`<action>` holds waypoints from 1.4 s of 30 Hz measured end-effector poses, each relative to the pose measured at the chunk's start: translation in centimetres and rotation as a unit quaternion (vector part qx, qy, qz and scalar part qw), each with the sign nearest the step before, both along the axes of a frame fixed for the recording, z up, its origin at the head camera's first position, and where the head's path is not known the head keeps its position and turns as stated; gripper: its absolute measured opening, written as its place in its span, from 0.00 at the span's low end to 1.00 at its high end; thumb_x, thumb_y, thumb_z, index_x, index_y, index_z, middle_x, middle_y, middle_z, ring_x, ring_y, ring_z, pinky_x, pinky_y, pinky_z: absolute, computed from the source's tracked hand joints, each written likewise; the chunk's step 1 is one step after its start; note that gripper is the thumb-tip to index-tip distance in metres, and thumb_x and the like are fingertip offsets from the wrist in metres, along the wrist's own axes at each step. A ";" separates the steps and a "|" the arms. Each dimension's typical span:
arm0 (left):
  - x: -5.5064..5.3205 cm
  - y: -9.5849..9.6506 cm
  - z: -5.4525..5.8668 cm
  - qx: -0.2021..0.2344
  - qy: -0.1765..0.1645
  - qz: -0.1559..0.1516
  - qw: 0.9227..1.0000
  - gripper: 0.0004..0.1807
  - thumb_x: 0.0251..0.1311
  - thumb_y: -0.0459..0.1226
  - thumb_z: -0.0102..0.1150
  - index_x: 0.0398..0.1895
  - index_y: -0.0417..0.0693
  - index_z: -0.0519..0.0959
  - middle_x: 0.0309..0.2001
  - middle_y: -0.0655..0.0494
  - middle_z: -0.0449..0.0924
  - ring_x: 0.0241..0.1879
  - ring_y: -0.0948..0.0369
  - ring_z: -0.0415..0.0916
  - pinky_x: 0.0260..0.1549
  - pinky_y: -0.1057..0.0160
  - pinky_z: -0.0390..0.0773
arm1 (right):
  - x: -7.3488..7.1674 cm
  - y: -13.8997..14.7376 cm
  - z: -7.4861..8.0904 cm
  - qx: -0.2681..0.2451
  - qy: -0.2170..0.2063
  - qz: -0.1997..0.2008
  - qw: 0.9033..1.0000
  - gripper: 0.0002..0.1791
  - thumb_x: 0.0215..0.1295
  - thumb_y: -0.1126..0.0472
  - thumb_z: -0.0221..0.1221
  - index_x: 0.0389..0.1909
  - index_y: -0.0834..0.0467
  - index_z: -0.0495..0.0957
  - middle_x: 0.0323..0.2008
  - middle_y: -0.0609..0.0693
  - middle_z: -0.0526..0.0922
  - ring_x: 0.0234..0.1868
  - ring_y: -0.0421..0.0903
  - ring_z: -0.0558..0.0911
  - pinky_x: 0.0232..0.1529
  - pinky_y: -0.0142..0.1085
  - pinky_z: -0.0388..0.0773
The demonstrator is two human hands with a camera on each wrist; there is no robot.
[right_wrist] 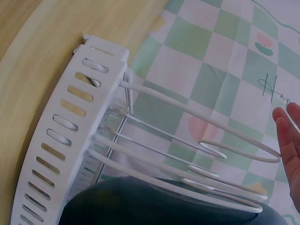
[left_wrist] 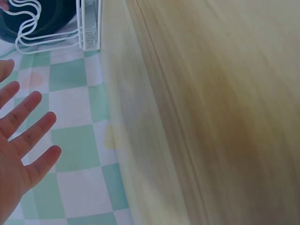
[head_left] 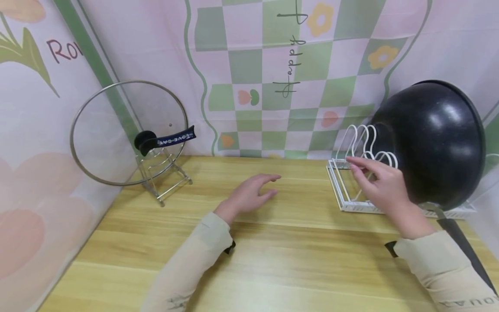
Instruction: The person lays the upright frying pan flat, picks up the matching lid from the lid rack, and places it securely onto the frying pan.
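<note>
My left hand (head_left: 249, 195) hovers above the wooden table, its fingers stretched toward the right and holding nothing. In the left wrist view its fingers are spread. My right hand (head_left: 383, 184) is over the white wire rack (head_left: 360, 207), thumb and index finger extended beside the upright loops. The right wrist view has its fingertips (right_wrist: 281, 119) close to the end of one wire loop, with no grip on it. A large black wok (head_left: 440, 138) leans on its side in the rack, outer bottom toward the loops. Its dark handle (head_left: 464, 247) points toward the front right, partly behind my right forearm.
At the back left, a round glass lid (head_left: 105, 130) with a black knob and lettered black handle stands upright in a small metal wire stand (head_left: 173, 188). A checkered cloth (head_left: 245, 65) hangs behind the wooden table (head_left: 273, 264); another printed cloth covers the left side.
</note>
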State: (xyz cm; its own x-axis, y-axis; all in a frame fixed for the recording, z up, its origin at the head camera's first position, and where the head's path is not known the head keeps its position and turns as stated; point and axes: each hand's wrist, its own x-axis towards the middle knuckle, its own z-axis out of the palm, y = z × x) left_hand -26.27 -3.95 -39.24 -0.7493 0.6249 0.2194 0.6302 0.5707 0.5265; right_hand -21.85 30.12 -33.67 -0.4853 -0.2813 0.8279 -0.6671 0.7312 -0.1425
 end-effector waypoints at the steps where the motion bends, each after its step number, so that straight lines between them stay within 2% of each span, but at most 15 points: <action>1: 0.0 0.2 0.0 0.004 0.000 -0.001 1.000 0.27 0.77 0.43 0.55 0.76 0.51 0.68 0.73 0.54 0.69 0.72 0.56 0.65 0.72 0.58 0.62 | 0.0 0.1 0.0 -0.009 0.004 -0.002 1.000 0.15 0.70 0.59 0.59 0.48 0.64 0.87 0.36 0.60 0.89 0.29 0.33 0.75 0.34 0.20 0.71; 7: 0.3 1.1 0.0 0.031 -0.013 0.002 0.999 0.27 0.77 0.44 0.55 0.76 0.53 0.67 0.72 0.58 0.69 0.69 0.58 0.69 0.69 0.58 0.66 | -0.3 0.2 0.1 -0.068 0.030 0.000 0.997 0.22 0.72 0.53 0.56 0.46 0.68 0.86 0.33 0.64 0.86 0.38 0.28 0.73 0.47 0.15 0.65; 9: 0.5 1.5 0.0 0.035 -0.016 -0.001 0.999 0.28 0.77 0.44 0.55 0.76 0.54 0.67 0.72 0.57 0.70 0.67 0.58 0.71 0.68 0.58 0.68 | -0.3 0.2 0.2 -0.083 0.038 -0.007 0.996 0.22 0.71 0.54 0.56 0.47 0.69 0.86 0.35 0.65 0.86 0.41 0.26 0.72 0.49 0.15 0.65; 12: 0.8 2.0 0.0 0.040 -0.016 -0.011 0.999 0.28 0.77 0.45 0.55 0.77 0.54 0.66 0.72 0.57 0.70 0.67 0.58 0.71 0.67 0.58 0.69 | -0.3 0.2 0.3 -0.105 0.037 -0.031 0.993 0.17 0.68 0.60 0.59 0.48 0.68 0.86 0.38 0.65 0.87 0.43 0.23 0.73 0.47 0.15 0.65; 16: 1.0 2.8 0.0 0.061 -0.024 -0.019 0.998 0.28 0.77 0.44 0.55 0.76 0.54 0.67 0.70 0.56 0.72 0.67 0.58 0.71 0.66 0.58 0.71 | -0.1 0.3 0.7 -0.125 0.016 -0.067 0.990 0.14 0.64 0.69 0.63 0.49 0.67 0.86 0.43 0.65 0.87 0.43 0.17 0.72 0.41 0.16 0.63; 20: 1.1 3.6 -0.3 0.087 -0.047 -0.020 0.995 0.28 0.76 0.41 0.57 0.76 0.53 0.67 0.67 0.54 0.76 0.66 0.58 0.71 0.63 0.57 0.74 | 0.0 0.3 1.0 -0.129 -0.018 -0.089 0.988 0.14 0.64 0.70 0.64 0.51 0.67 0.85 0.45 0.66 0.86 0.41 0.14 0.70 0.40 0.16 0.63; 25: 1.5 4.4 -0.6 0.117 -0.084 -0.017 0.989 0.28 0.76 0.42 0.57 0.76 0.53 0.67 0.66 0.55 0.77 0.66 0.58 0.71 0.60 0.50 0.77 | 0.1 0.3 1.4 -0.144 -0.092 -0.132 0.976 0.16 0.69 0.65 0.62 0.54 0.66 0.83 0.48 0.65 0.86 0.37 0.13 0.69 0.43 0.11 0.63; 30: 1.7 5.0 -0.5 0.123 -0.087 -0.021 0.988 0.28 0.76 0.42 0.57 0.76 0.53 0.68 0.65 0.55 0.77 0.65 0.59 0.72 0.61 0.50 0.77 | 0.4 0.5 2.5 -0.140 -0.167 -0.174 0.960 0.19 0.72 0.58 0.60 0.56 0.65 0.83 0.44 0.67 0.86 0.32 0.09 0.66 0.40 0.09 0.60; 33: 1.6 5.2 -0.5 0.129 -0.085 -0.027 0.988 0.28 0.75 0.42 0.58 0.75 0.53 0.68 0.64 0.54 0.78 0.64 0.59 0.72 0.61 0.50 0.77 | 0.4 0.7 2.9 -0.129 -0.203 -0.184 0.953 0.21 0.73 0.56 0.58 0.58 0.65 0.82 0.44 0.69 0.85 0.31 0.08 0.64 0.37 0.11 0.61; 34: 1.6 5.3 -0.5 0.132 -0.086 -0.028 0.987 0.28 0.75 0.42 0.58 0.75 0.52 0.68 0.64 0.54 0.78 0.64 0.59 0.73 0.61 0.49 0.77 | 0.4 0.7 3.1 -0.124 -0.210 -0.186 0.952 0.21 0.73 0.55 0.58 0.59 0.65 0.81 0.44 0.69 0.85 0.30 0.09 0.64 0.36 0.12 0.62; 36: 1.6 5.6 -0.6 0.137 -0.087 -0.033 0.986 0.28 0.75 0.42 0.58 0.75 0.52 0.68 0.64 0.54 0.78 0.63 0.60 0.73 0.61 0.50 0.77 | 0.3 0.7 3.2 -0.109 -0.223 -0.192 0.949 0.21 0.73 0.55 0.58 0.58 0.66 0.81 0.43 0.69 0.85 0.31 0.17 0.69 0.34 0.16 0.63; 39: 1.5 5.9 -0.6 0.147 -0.091 -0.038 0.984 0.28 0.75 0.43 0.59 0.75 0.52 0.69 0.63 0.54 0.78 0.62 0.61 0.73 0.62 0.50 0.76 | 0.2 0.7 3.4 -0.092 -0.244 -0.202 0.944 0.22 0.74 0.54 0.57 0.58 0.67 0.81 0.42 0.69 0.86 0.35 0.38 0.78 0.30 0.24 0.65; 41: 1.4 6.2 -0.6 0.158 -0.100 -0.039 0.982 0.28 0.74 0.42 0.60 0.74 0.52 0.70 0.63 0.55 0.79 0.62 0.63 0.74 0.62 0.50 0.76 | 0.1 0.7 3.6 -0.083 -0.264 -0.208 0.938 0.24 0.75 0.52 0.56 0.58 0.68 0.81 0.42 0.69 0.85 0.36 0.51 0.78 0.28 0.27 0.65; 42: 1.4 6.3 -0.5 0.165 -0.106 -0.039 0.980 0.28 0.73 0.42 0.61 0.74 0.52 0.70 0.63 0.56 0.79 0.61 0.64 0.74 0.62 0.50 0.76 | 0.1 0.7 3.7 -0.080 -0.274 -0.210 0.935 0.24 0.75 0.52 0.56 0.58 0.68 0.81 0.42 0.69 0.85 0.36 0.55 0.78 0.27 0.28 0.65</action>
State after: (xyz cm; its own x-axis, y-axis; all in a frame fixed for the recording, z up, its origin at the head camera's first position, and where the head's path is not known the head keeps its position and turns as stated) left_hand -24.84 2.40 -39.77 -0.7523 0.6038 0.2634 0.5218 0.3022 0.7977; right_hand -21.79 30.79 -29.94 -0.8889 0.1355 0.4376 -0.1209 0.8520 -0.5095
